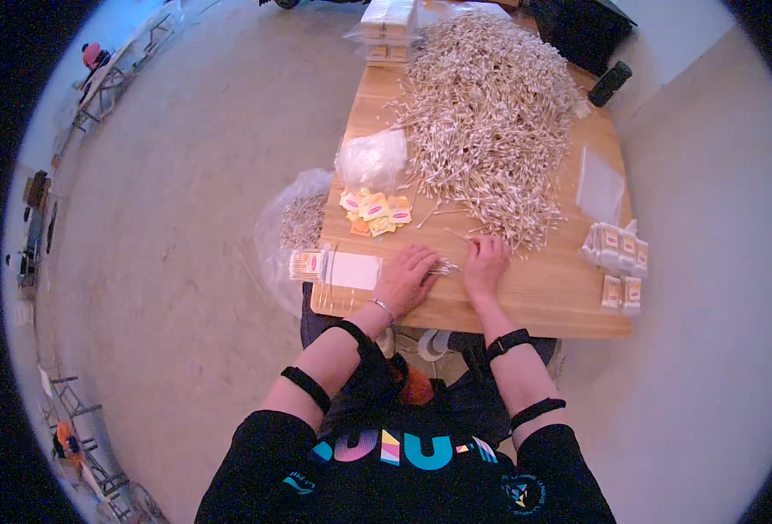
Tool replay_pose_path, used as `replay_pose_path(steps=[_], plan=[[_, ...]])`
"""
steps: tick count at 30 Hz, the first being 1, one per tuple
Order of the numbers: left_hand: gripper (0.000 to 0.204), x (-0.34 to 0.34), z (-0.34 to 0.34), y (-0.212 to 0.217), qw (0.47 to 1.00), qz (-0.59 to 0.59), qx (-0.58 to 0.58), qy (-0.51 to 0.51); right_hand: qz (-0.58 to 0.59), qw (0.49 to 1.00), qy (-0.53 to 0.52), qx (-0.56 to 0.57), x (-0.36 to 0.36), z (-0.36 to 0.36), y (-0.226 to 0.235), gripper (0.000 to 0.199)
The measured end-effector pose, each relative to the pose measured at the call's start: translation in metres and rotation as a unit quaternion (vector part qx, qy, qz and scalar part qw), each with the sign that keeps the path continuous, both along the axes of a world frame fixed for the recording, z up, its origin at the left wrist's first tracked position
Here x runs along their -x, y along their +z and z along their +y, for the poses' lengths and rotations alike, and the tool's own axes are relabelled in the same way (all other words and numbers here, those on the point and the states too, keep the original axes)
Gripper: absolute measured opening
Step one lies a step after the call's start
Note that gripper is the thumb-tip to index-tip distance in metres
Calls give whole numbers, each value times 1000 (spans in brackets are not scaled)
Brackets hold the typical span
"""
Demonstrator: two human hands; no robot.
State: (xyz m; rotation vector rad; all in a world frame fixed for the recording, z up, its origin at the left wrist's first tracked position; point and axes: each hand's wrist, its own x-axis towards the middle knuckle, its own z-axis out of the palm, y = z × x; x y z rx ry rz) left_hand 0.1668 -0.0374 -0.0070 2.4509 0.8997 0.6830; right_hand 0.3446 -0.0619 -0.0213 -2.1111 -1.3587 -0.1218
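Near the front edge of the wooden table (526,301), my left hand (406,281) is closed over a small bundle of cotton swabs (444,266), whose tips stick out to its right. Just right of the bundle, my right hand (488,264) pinches a single cotton swab (458,234) that points left. Its fingertips are beside the near edge of a big heap of cotton swabs (495,122). Left of my left hand lies a white card (354,271), with a clear pack of swabs (306,265) at the table's corner.
Yellow-and-white labels (375,212) lie before a pile of clear plastic bags (374,159). Wrapped swab packs (617,248) sit at the right edge, near flat plastic sleeves (599,185). More packs (388,33) stand far left; a dark cylinder (610,84) far right. A swab-filled bag (297,223) hangs beside the table.
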Motion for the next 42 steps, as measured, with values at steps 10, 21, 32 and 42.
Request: replay_pose_path(steps=[10, 21, 32, 42], plan=[[56, -1, -2, 8, 998, -18, -9, 58, 45, 983, 176, 5, 31, 0, 7, 16], [42, 0, 2, -2, 998, -52, -41, -11, 79, 991, 109, 12, 0, -4, 4, 18], [51, 2, -6, 3, 996, -37, 48, 57, 186, 980, 34, -70, 1, -12, -7, 30], [49, 2, 1, -4, 998, -64, 27, 5, 378, 907, 159, -89, 57, 0, -16, 51]])
